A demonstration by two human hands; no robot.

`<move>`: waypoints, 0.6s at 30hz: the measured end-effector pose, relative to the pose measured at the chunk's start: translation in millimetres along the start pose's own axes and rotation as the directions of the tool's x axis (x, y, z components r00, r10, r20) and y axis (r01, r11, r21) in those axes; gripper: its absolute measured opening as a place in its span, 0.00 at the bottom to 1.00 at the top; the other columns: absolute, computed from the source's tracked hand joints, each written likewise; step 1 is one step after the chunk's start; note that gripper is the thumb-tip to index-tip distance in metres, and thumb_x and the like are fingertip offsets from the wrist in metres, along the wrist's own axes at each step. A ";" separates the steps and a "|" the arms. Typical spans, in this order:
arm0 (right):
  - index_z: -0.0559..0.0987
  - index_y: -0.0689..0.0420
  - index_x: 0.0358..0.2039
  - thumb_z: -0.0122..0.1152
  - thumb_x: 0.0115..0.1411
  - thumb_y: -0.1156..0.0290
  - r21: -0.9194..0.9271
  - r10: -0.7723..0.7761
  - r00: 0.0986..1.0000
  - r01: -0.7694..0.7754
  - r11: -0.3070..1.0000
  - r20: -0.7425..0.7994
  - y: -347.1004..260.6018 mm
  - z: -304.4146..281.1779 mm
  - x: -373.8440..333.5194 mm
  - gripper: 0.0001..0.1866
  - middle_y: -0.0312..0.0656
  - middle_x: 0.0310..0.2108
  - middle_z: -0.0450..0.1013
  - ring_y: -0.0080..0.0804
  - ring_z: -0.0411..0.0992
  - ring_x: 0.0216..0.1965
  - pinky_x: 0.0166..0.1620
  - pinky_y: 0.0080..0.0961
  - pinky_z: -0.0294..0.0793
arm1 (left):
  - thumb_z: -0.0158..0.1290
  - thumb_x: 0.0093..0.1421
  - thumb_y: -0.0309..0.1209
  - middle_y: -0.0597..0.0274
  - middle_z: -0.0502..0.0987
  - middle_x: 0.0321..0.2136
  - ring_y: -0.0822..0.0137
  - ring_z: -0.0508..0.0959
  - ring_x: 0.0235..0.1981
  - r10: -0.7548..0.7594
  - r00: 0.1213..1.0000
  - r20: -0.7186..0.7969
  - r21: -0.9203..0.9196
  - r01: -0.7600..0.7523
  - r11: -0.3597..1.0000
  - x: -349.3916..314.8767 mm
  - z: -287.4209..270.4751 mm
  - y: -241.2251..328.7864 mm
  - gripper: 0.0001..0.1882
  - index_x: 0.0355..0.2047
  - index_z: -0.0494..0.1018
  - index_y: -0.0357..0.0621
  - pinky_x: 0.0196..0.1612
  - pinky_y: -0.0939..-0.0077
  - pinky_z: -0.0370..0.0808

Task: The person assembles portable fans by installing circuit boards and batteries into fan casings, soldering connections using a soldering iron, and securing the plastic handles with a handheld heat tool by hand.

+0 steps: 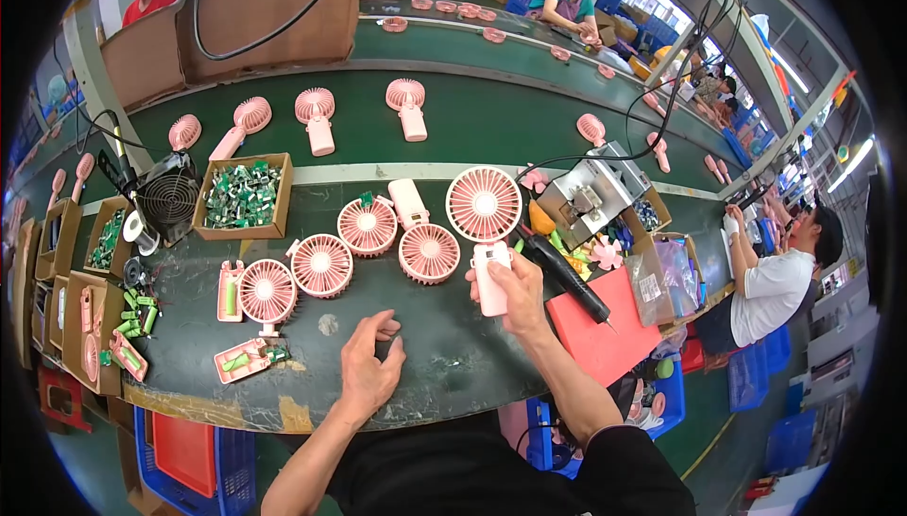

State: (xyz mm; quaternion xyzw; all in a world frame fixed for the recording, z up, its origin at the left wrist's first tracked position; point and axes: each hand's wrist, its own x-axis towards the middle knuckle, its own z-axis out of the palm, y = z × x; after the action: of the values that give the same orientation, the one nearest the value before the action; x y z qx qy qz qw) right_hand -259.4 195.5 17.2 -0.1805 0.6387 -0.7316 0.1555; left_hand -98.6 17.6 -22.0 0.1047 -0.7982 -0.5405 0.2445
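My right hand [518, 297] grips a pink handheld fan [484, 206] by its handle, with the round grille upright above it. My left hand [371, 365] rests near the table's front edge, holding nothing I can see, its fingers loosely curled and the thumb apart. Several pink fan heads [322, 266] lie between the hands and the back of the bench. One has a small green circuit board [367, 199] on it, and another joins a pale pink handle [409, 202]. Two opened handle shells [248, 360] with green batteries lie at the left.
A carton of circuit boards [244, 197], a small black fan [170, 197] and loose green batteries [142, 313] stand at the left. To the right lie a black electric screwdriver [567, 278], a red sheet [605, 327] and a metal fixture [590, 197]. Finished-looking fans sit on the green conveyor [491, 119]; co-workers are beyond.
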 end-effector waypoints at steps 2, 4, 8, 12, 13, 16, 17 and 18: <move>0.71 0.67 0.46 0.52 0.64 0.66 0.020 -0.013 1.000 0.013 1.000 -0.007 1.8 -1.0 5.4 0.17 0.48 0.32 0.76 0.28 0.75 0.25 0.28 0.23 0.76 | 0.57 0.50 0.17 0.54 0.77 0.36 0.61 0.78 0.33 0.001 1.000 0.008 0.010 -0.001 1.000 0.6 0.2 -1.4 0.23 0.48 0.71 0.35 0.40 0.71 0.75; 0.71 0.67 0.46 0.52 0.64 0.65 0.044 -0.023 1.000 0.023 0.999 -0.007 2.3 1.2 8.4 0.17 0.48 0.32 0.76 0.28 0.75 0.26 0.28 0.23 0.76 | 0.56 0.50 0.17 0.54 0.77 0.36 0.61 0.78 0.33 -0.006 1.000 0.014 0.009 0.005 1.000 0.8 -0.9 -0.8 0.22 0.48 0.71 0.35 0.40 0.71 0.75; 0.71 0.67 0.47 0.52 0.64 0.65 0.092 -0.004 1.000 0.005 0.996 -0.012 0.4 4.6 7.4 0.18 0.48 0.32 0.76 0.28 0.74 0.26 0.29 0.24 0.77 | 0.56 0.50 0.17 0.54 0.77 0.36 0.61 0.78 0.33 0.010 1.000 0.013 0.005 -0.010 1.000 0.6 -1.0 1.0 0.22 0.48 0.71 0.35 0.40 0.71 0.75; 0.70 0.67 0.47 0.52 0.63 0.65 0.083 0.033 0.999 -0.033 0.996 0.010 3.4 5.6 6.9 0.18 0.49 0.33 0.76 0.29 0.75 0.26 0.29 0.25 0.77 | 0.56 0.50 0.17 0.54 0.77 0.35 0.61 0.78 0.33 0.015 1.000 0.012 0.014 -0.015 1.000 0.8 -1.8 -0.5 0.22 0.48 0.71 0.35 0.40 0.71 0.75; 0.70 0.67 0.47 0.52 0.63 0.65 0.085 0.035 0.999 -0.036 0.996 0.010 3.9 5.5 6.6 0.18 0.49 0.33 0.76 0.29 0.75 0.26 0.29 0.25 0.77 | 0.56 0.50 0.17 0.54 0.77 0.35 0.61 0.78 0.33 0.015 1.000 0.016 0.013 -0.016 1.000 0.9 -1.9 0.4 0.22 0.47 0.71 0.35 0.40 0.71 0.76; 0.71 0.68 0.47 0.52 0.63 0.66 -0.016 -0.017 0.999 0.018 1.000 0.031 5.2 6.3 4.1 0.18 0.49 0.34 0.76 0.29 0.75 0.26 0.30 0.25 0.78 | 0.56 0.50 0.17 0.54 0.77 0.35 0.61 0.78 0.33 0.015 1.000 0.018 0.012 -0.015 1.000 1.4 -1.2 0.9 0.22 0.47 0.71 0.35 0.39 0.71 0.76; 0.71 0.68 0.47 0.52 0.63 0.67 -0.005 -0.024 0.999 0.024 1.000 0.022 6.0 8.2 3.4 0.18 0.50 0.34 0.76 0.29 0.75 0.27 0.30 0.25 0.78 | 0.56 0.50 0.17 0.55 0.77 0.35 0.61 0.78 0.33 0.017 1.000 0.015 0.009 -0.017 1.000 1.1 -1.0 0.6 0.22 0.47 0.71 0.36 0.39 0.71 0.76; 0.71 0.68 0.46 0.52 0.62 0.68 0.005 -0.031 0.999 0.031 1.000 0.011 6.4 9.9 3.2 0.18 0.50 0.34 0.77 0.29 0.76 0.27 0.30 0.25 0.78 | 0.56 0.50 0.17 0.55 0.77 0.35 0.61 0.78 0.33 0.016 1.000 0.017 0.011 -0.016 1.000 1.3 -0.7 0.1 0.22 0.47 0.71 0.36 0.39 0.71 0.76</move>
State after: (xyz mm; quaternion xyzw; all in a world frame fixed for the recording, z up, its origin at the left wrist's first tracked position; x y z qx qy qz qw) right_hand -257.6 184.5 12.2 -0.1943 0.6331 -0.7345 0.1482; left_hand -99.4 16.5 -21.4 0.0949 -0.8040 -0.5350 0.2415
